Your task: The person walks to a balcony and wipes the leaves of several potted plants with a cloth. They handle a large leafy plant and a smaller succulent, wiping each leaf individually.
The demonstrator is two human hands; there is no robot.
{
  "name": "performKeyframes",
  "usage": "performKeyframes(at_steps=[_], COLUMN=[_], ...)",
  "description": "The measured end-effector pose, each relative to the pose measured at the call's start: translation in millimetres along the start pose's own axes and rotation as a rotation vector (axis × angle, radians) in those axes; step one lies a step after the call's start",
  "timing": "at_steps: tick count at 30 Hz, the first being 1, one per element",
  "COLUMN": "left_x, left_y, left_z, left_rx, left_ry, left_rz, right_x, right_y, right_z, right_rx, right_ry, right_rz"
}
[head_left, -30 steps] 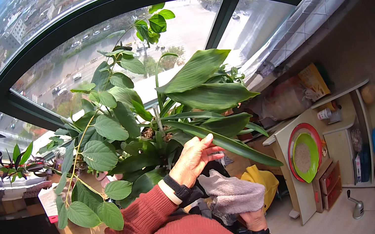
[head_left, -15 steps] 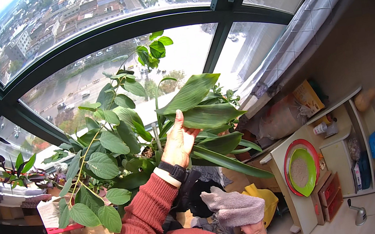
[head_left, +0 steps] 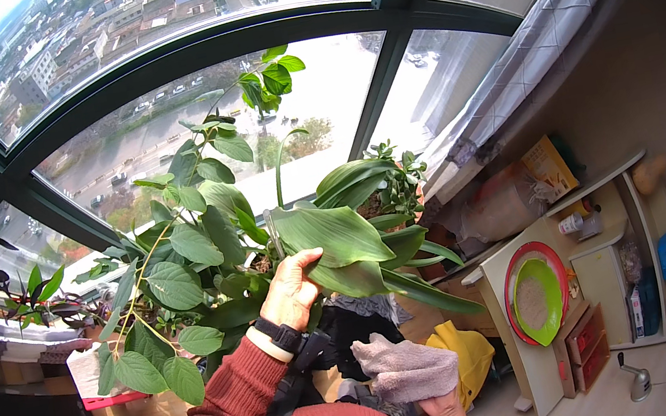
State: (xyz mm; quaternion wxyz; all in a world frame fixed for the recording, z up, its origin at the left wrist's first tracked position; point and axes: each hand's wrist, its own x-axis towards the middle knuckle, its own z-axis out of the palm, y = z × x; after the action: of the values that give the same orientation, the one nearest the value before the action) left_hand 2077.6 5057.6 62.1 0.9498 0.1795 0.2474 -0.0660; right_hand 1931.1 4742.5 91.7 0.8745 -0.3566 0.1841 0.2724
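My left hand (head_left: 291, 295) is closed on the lower edge of a broad green leaf (head_left: 332, 230), thumb near its surface. Most of the fingers are hidden behind the leaf. This leaf bends down toward me over other long leaves of the same plant. Low in front of my body, my right hand (head_left: 445, 411) holds a crumpled greyish-pink cloth (head_left: 407, 366). The cloth hangs over the hand and covers most of its fingers. Left of my left hand, a leafy plant (head_left: 175, 285) with oval leaves spreads on thin stems.
Large windows with a dark frame (head_left: 233, 43) stand behind the plants. To the right, a cream shelf unit (head_left: 504, 294) carries a red round tray (head_left: 559, 266) and a green dish (head_left: 539, 314). A yellow bag (head_left: 469, 358) lies beside the cloth. A metal hand-crank tool (head_left: 638, 379) is on the floor.
My left hand has come down and left, toward me, pulling the broad leaf into a downward bend. My right hand and the cloth have shifted slightly left.
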Motion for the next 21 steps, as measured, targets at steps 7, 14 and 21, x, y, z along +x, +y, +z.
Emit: performKeyframes(at_steps=[7,14,21], left_x=[-77.2,-89.8,-99.2], left_y=[-37.0,-63.1,-64.5], left_z=[-67.9,-90.1,-83.9], left_rx=[0.181,0.355,0.542], left_ry=[0.037,0.063,0.115], left_rz=[-0.008,0.106,0.169], right_x=[12.7,30.5,0.8], right_y=[3.7,-9.0,-46.4], right_z=[13.1,40.8,44.9], right_rx=[-0.099,-0.467,-1.275], right_ry=[-0.102,-0.297,-0.106], right_rz=[0.034,0.007,-0.458])
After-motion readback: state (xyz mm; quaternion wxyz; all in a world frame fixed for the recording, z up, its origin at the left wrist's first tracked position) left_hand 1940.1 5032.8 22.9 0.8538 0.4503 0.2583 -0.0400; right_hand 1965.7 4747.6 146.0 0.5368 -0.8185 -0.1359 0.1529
